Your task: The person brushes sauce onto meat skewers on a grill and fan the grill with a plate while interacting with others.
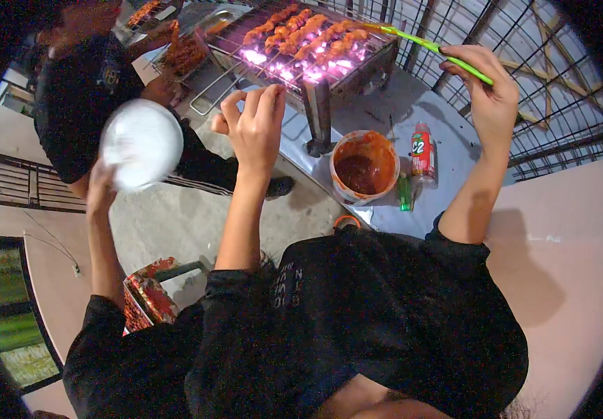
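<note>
My right hand (482, 89) is closed around a lime-green basting brush (427, 44). Its bristle end reaches over the charcoal grill (327, 97), by the rightmost of several skewers of reddish meat (312, 31). Coals glow beneath the meat. My left hand (254, 120) is raised before the grill's near edge, close to the skewers' stick ends, with its fingers curled; whether it pinches a stick is hidden. Below the grill on the table stands a plastic tub (367, 167) of red-brown sauce, its inner wall smeared.
A red-labelled bottle (423, 152) and a green lighter (405, 191) are beside the tub. One co-worker's hand holds a blurred white round plate or lid (141, 144). Another person (89, 94) stands at left, near raw-looking skewers (186, 55). Metal grating (490, 47) borders the table.
</note>
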{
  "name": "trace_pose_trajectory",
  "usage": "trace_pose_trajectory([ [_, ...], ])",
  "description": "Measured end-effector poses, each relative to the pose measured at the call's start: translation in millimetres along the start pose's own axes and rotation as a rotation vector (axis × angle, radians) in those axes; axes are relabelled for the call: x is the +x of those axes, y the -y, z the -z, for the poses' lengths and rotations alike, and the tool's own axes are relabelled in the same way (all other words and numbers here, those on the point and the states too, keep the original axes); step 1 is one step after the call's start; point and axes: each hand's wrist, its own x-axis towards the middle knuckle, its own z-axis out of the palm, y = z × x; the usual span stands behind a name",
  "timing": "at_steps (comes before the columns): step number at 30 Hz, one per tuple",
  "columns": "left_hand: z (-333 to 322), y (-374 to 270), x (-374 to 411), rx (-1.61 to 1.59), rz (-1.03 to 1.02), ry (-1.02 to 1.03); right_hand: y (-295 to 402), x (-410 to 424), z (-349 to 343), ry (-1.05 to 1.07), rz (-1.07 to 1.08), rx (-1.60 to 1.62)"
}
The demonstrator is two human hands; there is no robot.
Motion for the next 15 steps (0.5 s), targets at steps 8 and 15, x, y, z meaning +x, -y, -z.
trace_pose_trajectory([
  [8, 0, 4, 22, 0.095, -0.076, -0.008, -9, -9, -4, -0.115, -0.073, -0.002],
  [15, 8, 3, -19, 0.188, -0.177, -0.087, 2, -21, -36, -0.365, -0.222, 0.26],
])
